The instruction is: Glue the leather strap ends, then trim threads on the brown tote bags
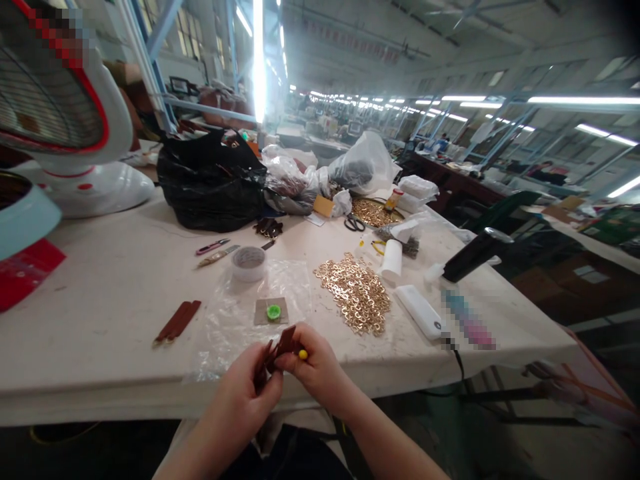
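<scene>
At the table's front edge, my left hand (253, 383) is closed around brown leather strips. My right hand (317, 363) pinches a brown leather strip (286, 339) right beside it. A small yellow tip (303, 355) pokes out between the right fingers; what it belongs to is hidden. Just beyond my hands, a green cap-like dish (273, 312) sits on a square of card (262, 313) over a clear plastic sheet (220, 333). Finished-looking brown straps with metal rings (177, 322) lie to the left. A heap of gold-coloured metal rings (355, 293) spreads to the right.
A tape roll (249, 265), cutter knife (213, 247) and scissors (354, 223) lie farther back. Behind them stand a black plastic bag (210, 180) and a tray of gold pieces (377, 212). A white power bank (419, 311) with a cable is right; a fan (90, 190) stands left.
</scene>
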Motion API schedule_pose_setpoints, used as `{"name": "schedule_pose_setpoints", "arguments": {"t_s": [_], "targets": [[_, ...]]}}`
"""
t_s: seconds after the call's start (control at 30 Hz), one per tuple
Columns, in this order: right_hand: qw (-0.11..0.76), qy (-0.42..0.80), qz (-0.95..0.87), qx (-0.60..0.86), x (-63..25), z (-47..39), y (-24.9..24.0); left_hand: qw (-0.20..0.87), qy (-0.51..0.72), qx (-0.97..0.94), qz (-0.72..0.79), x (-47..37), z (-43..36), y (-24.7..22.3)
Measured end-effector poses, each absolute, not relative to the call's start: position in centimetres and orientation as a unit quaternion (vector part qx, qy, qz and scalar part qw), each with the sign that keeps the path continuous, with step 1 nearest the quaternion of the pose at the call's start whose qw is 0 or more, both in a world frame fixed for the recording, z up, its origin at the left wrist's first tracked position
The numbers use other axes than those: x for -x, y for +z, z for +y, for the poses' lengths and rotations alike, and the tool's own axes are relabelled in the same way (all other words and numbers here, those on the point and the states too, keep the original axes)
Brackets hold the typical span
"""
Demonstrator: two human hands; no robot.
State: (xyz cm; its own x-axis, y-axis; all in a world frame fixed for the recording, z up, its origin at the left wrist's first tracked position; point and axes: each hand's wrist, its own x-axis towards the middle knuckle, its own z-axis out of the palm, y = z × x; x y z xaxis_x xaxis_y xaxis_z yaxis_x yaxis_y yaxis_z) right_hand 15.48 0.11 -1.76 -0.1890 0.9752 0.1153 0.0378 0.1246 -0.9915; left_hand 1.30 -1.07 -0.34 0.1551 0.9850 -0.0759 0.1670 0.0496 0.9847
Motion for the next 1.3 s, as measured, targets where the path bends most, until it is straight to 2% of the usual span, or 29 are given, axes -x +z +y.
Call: {"name": "schedule_pose_setpoints", "arguments": {"t_s": [0.13, 0.23, 0.43, 0.63, 0.87, 1.1, 1.3], "targets": [[0.520, 0.556, -0.495, 0.418, -14.7, 0.1, -2.1, 0.572, 0.395, -0.525, 0.491, -1.2, -0.6, -0.7], [0.515, 0.579, -0.487, 0.403, -14.3, 0.2, -2.1, 0.567, 0.401, -0.526, 0.490, -1.0, -0.4, -0.9], [0.518, 0.491, -0.547, 0.437, -14.1, 0.3, -1.9, 0.555, 0.411, -0.536, 0.486, -0.9, -0.3, -1.3], [0.544, 0.460, -0.550, 0.436, -13.5, 0.2, -2.1, 0.575, 0.401, -0.524, 0.484, -1.0, 0.3, -1.5], [0.513, 0.550, -0.481, 0.451, -13.8, 1.2, -3.0, 0.571, 0.411, -0.493, 0.512, -1.0, 0.7, -1.7], [0.595, 0.374, -0.494, 0.512, -17.5, 4.6, -2.7, 0.626, 0.421, -0.356, 0.551, -0.2, 1.0, -2.3], [0.620, 0.338, -0.512, 0.489, -15.7, 7.9, -3.9, 0.615, 0.446, -0.319, 0.567, 1.5, 1.8, -2.2]]}}
